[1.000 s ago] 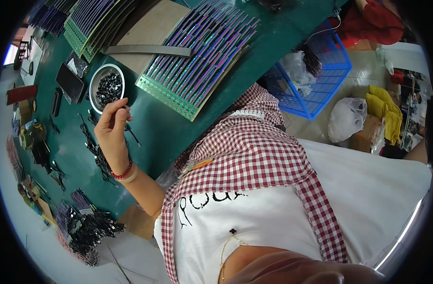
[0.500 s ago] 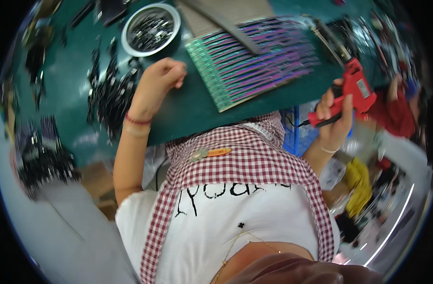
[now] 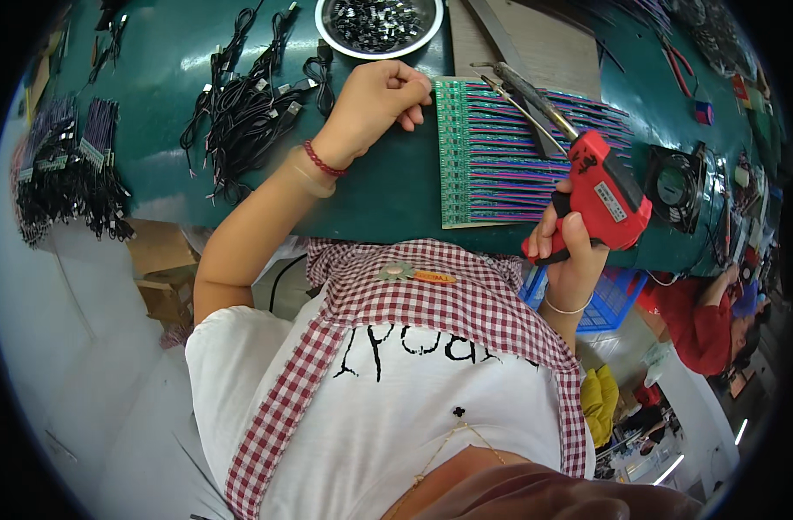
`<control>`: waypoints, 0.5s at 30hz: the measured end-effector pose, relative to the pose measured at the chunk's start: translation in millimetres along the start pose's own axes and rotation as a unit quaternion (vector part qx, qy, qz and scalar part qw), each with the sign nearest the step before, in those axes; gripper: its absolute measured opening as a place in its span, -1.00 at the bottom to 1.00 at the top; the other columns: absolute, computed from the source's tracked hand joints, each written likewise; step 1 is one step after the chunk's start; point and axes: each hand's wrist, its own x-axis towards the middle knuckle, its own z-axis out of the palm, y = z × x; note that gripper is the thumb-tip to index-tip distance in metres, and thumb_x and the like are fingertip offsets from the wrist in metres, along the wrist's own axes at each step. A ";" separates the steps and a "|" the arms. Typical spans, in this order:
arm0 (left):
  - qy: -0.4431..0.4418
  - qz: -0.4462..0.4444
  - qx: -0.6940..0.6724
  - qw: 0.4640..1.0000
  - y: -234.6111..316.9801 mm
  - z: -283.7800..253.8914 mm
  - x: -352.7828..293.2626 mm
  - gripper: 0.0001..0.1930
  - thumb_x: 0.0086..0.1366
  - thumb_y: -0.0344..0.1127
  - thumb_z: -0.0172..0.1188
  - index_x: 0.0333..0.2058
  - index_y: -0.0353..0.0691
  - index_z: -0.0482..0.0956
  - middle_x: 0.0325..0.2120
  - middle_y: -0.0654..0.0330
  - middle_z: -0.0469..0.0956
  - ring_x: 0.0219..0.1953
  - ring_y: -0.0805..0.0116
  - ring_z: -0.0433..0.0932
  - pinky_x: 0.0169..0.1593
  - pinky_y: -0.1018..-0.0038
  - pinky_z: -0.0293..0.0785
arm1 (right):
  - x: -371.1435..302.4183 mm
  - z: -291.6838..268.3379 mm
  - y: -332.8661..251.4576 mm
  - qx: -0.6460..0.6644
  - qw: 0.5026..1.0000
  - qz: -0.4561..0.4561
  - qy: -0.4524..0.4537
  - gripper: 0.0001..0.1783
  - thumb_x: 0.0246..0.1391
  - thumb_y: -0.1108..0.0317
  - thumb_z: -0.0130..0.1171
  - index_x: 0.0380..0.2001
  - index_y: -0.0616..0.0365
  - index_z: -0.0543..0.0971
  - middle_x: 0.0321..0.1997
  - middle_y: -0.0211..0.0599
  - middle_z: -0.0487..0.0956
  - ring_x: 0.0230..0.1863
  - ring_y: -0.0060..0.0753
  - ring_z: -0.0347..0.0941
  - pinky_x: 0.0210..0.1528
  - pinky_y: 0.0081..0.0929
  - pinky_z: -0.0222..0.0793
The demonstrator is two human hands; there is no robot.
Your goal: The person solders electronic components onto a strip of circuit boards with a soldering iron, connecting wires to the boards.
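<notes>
My left hand is closed in a pinch beside the upper left corner of a green circuit board panel; anything between its fingertips is too small to make out. Rows of purple, blue and pink wires run rightward from the panel. My right hand grips a red soldering gun by its handle. Its metal tip reaches up and left, over the top edge of the panel and wires. A grey metal bar lies slantwise across the wires, partly hidden behind the gun.
A white-rimmed bowl of small metal parts stands at the back. Black cables with plugs lie in a heap left of my left hand. More wired bundles hang at the far left table edge. A small fan sits right of the gun.
The whole view has shifted. My right hand has brought the soldering gun left over the wires, and my left hand has come closer to the panel's upper corner, still pinched.
</notes>
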 end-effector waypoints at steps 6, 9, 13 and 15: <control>-0.028 -0.016 0.019 0.999 3.2 -3.1 -0.4 -0.80 0.22 -0.30 0.11 -0.44 -0.37 0.45 -0.58 0.25 0.46 -0.63 0.63 0.40 -0.56 0.73 0.32 | -5.3 -0.6 9.1 -0.009 0.999 0.037 0.010 -0.60 0.08 0.34 0.02 -0.07 0.38 0.30 -0.57 -0.24 0.38 -0.72 -0.55 0.24 -0.65 -0.56 0.29; -0.039 -0.024 0.001 0.999 6.9 -3.4 -3.4 -0.81 0.21 -0.31 0.10 -0.45 -0.35 0.45 -0.60 0.27 0.45 -0.65 0.63 0.39 -0.58 0.73 0.29 | -6.3 1.4 7.8 -0.005 0.999 0.048 0.005 -0.60 0.08 0.34 0.03 -0.06 0.36 0.29 -0.56 -0.24 0.37 -0.71 -0.54 0.25 -0.64 -0.55 0.29; -0.072 -0.052 -0.001 0.996 20.0 3.0 -24.9 -0.88 0.15 -0.39 0.07 -0.46 -0.34 0.44 -0.60 0.27 0.44 -0.66 0.63 0.37 -0.61 0.73 0.28 | -2.5 21.8 3.3 0.071 0.997 0.028 0.009 -0.59 0.00 0.49 0.08 -0.06 0.35 0.29 -0.53 -0.25 0.41 -0.62 -0.54 0.32 -0.55 -0.56 0.33; -0.111 -0.064 0.026 0.991 33.5 19.5 -44.2 -0.93 0.11 -0.45 0.06 -0.45 -0.32 0.43 -0.61 0.28 0.45 -0.65 0.65 0.38 -0.62 0.73 0.28 | 1.3 38.9 -1.0 0.004 0.999 0.019 0.028 -0.58 -0.02 0.53 0.06 -0.04 0.31 0.28 -0.46 -0.20 0.43 -0.53 -0.49 0.38 -0.47 -0.53 0.38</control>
